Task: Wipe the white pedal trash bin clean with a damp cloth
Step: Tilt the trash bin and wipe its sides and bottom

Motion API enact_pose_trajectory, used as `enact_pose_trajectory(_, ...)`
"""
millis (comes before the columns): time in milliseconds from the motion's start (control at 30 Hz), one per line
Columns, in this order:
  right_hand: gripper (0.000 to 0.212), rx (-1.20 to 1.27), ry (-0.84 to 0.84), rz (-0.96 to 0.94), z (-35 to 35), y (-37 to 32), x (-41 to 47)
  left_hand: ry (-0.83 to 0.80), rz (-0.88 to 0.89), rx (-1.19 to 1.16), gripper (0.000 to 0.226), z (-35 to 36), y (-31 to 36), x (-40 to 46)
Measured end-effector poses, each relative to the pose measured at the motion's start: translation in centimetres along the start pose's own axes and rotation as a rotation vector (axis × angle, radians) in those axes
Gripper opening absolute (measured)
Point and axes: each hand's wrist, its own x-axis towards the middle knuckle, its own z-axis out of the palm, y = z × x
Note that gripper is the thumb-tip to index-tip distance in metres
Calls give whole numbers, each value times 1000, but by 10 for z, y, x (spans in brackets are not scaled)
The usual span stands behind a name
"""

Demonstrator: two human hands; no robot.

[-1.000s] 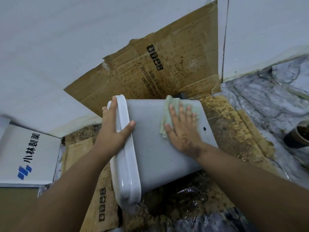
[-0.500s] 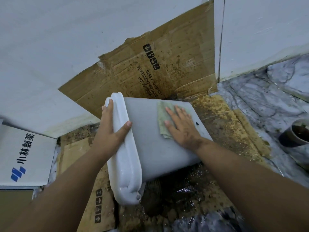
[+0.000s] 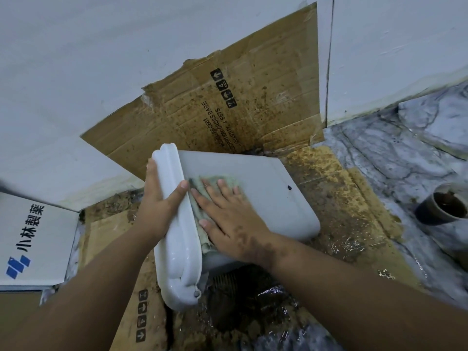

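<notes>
Lying on its side on the stained cardboard sheet (image 3: pixel 336 198) covering the floor: the white pedal trash bin (image 3: pixel 266 198), long axis running left to right, lid (image 3: pixel 177 224) facing left, base pointing right toward the marble floor (image 3: pixel 405 153). Showing its broad flat side upward, with a small dark hole near the base end. Leaning against the white wall (image 3: pixel 101 72) behind it, a second cardboard panel (image 3: pixel 240 102) printed with handling symbols.

Gripping the lid: the left hand (image 3: pixel 157 206), thumb hooked over the near face, fingers wrapped round the far edge and mostly hidden behind it. Pressing flat on the upturned side, just beside the lid: the right hand (image 3: pixel 228 219), fingers straight and spread, grip wide, covering most of the greenish cloth (image 3: pixel 222 181). Peeking out only beyond the fingertips and along the lid seam, that cloth; looking damp, though hard to confirm.

Hidden under the bin and lid, the pedal. Showing dark and wet below the bin, possibly a floor drain. Cut off at the left edge, a white box (image 3: pixel 33 244) with blue logo; at the right edge, a dark round pot (image 3: pixel 440 206).
</notes>
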Motion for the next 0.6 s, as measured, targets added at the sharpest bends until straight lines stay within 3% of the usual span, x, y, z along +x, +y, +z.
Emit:
enact_pose_trajectory(133,61,49,68,-15,-1,41,-17,83,-83,-10,106,4,2,1)
enact_pose_trajectory(300,64,112,90,368,2,129,-66,165,-64,45,93,7,7,0)
enact_pose_trajectory(433,79,113,127,540,2,121,-70,217,-39,27,78,14,16,0)
enact_pose_trajectory(500,78,123,128,438,0,78,-52,254,-39,-17,63,15,17,1)
enact_pose_trajectory(600,67,101,101,113,-2,2,-31,236,-26,-70,54,12,14,3)
